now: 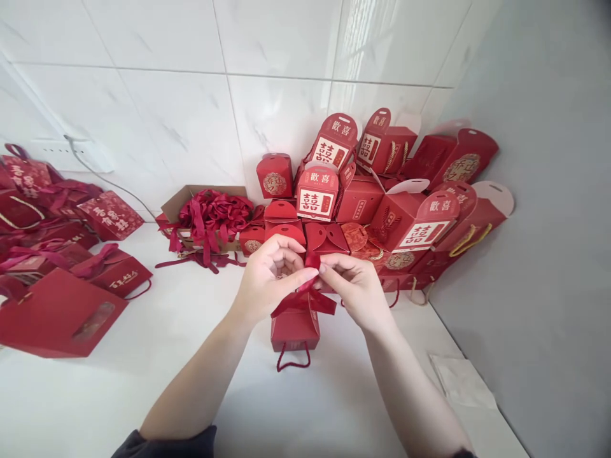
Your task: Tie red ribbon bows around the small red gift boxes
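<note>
A small red gift box [296,327] stands on the white table in front of me, its rope handle [293,366] hanging toward me. Over its top runs a red satin ribbon [325,303], with one end lying out to the right. Both hands meet just above the box with the ribbon between them. My left hand [272,280] has thumb and fingers curled in on the ribbon. My right hand [353,286] pinches the ribbon between thumb and forefinger, close to the left thumb tip. The fingers partly hide the part of the ribbon they hold.
Behind my hands, red gift boxes [317,194] are stacked against the tiled wall [277,38]. An open cardboard box [174,207] full of loose ribbons [217,213] stands left of them. More red boxes [62,312] lie at far left. White paper [463,381] rests near the grey panel [539,210].
</note>
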`<action>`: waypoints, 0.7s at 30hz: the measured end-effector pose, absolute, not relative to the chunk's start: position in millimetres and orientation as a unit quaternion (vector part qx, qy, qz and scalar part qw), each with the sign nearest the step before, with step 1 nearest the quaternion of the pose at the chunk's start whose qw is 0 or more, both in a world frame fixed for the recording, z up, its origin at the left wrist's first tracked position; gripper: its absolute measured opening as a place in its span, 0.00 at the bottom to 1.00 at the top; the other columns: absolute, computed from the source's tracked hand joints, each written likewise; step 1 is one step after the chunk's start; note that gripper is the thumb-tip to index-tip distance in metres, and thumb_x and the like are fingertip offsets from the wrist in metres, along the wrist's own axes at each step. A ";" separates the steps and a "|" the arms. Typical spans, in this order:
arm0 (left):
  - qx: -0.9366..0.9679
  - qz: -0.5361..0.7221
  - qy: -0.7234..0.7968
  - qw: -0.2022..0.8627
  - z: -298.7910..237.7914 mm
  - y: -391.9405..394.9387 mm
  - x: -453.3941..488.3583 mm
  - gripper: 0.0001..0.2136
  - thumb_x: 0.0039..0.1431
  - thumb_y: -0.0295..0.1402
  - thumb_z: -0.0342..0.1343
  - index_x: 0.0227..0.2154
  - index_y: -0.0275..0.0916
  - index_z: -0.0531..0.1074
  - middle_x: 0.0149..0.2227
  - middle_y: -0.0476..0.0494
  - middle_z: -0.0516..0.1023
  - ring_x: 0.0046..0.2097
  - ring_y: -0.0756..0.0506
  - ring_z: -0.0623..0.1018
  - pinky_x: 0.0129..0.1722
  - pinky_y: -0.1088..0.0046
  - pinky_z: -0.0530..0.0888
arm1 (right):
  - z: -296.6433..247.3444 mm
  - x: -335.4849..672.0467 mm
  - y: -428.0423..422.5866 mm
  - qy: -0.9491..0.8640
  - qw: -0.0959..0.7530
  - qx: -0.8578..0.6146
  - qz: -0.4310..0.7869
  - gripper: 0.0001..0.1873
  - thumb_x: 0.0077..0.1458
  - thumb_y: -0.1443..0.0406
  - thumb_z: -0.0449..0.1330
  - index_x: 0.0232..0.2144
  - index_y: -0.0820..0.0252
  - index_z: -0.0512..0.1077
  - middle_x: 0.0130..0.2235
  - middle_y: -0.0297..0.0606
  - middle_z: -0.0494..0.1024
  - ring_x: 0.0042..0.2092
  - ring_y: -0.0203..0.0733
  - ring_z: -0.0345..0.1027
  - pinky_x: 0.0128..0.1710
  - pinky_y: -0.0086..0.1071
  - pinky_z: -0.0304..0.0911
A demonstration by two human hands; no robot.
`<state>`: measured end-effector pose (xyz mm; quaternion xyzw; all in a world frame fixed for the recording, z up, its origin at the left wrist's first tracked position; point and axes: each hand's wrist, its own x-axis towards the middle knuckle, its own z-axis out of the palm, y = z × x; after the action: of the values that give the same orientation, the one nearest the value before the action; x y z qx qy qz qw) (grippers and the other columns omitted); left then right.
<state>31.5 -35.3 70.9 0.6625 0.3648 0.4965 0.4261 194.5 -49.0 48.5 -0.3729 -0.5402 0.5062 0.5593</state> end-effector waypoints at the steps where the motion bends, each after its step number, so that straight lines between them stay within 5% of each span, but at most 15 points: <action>1: 0.662 0.495 0.371 0.422 69.8 -33.9 30.5 0.14 0.50 0.33 0.66 0.37 0.41 0.68 0.25 0.53 0.74 0.25 0.52 0.73 0.26 0.76 0.69 | 49.4 194.6 -48.7 -0.536 0.559 -0.374 0.511 0.13 0.52 0.56 0.65 0.33 0.60 0.78 0.28 0.35 0.78 0.28 0.35 0.72 0.32 0.30 0.71; 21: 0.704 0.454 0.365 0.406 64.4 -27.9 32.2 0.13 0.51 0.33 0.64 0.37 0.40 0.67 0.25 0.53 0.73 0.24 0.53 0.72 0.26 0.77 0.69 | 50.6 201.2 -45.1 -0.606 0.519 -0.409 0.442 0.15 0.52 0.53 0.64 0.31 0.61 0.76 0.28 0.35 0.77 0.29 0.36 0.69 0.29 0.28 0.65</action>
<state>32.2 -27.9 64.4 0.7044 0.3649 0.4538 0.4058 201.2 -45.1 50.6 -0.4095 -0.6060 0.4422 0.5192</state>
